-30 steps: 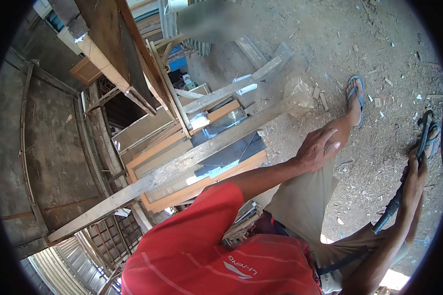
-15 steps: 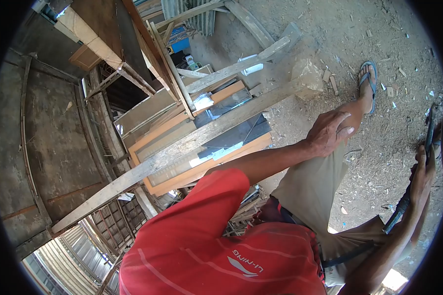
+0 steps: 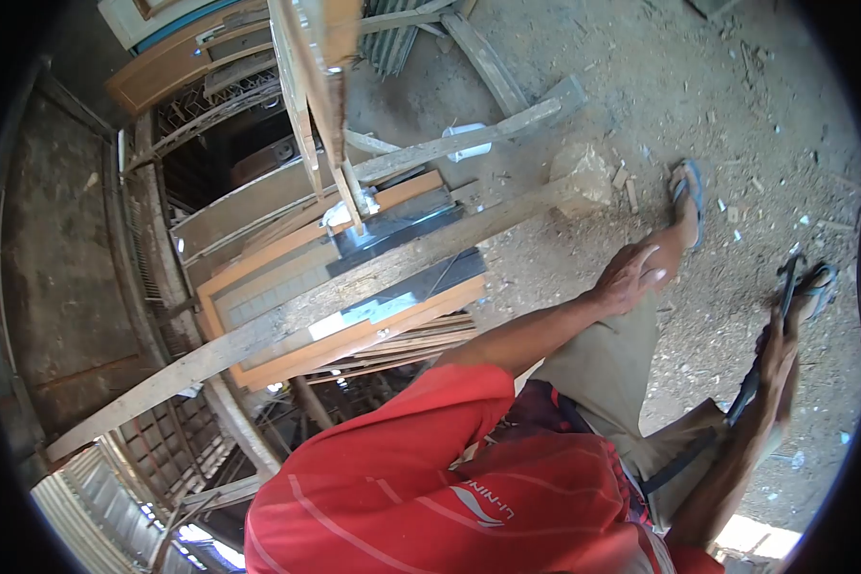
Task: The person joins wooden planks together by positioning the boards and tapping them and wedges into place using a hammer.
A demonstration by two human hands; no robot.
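My left hand rests on my left leg around the knee, with its fingers stretched out and nothing in them. At the right, my right hand is closed around a long, dark, rod-like tool. The tool's thin upper end sticks out past the fingers, near my right foot. Its lower end lies beside my forearm. What kind of tool it is I cannot make out.
A long wooden beam crosses over wood-framed panels at the left. Upright boards and a white container stand beyond. Wood chips litter the dirt floor. Weathered dark boards line the far left.
The view has shifted, bringing my right foot into sight. My left hand stays on my leg, and my right hand keeps hold of the dark tool.
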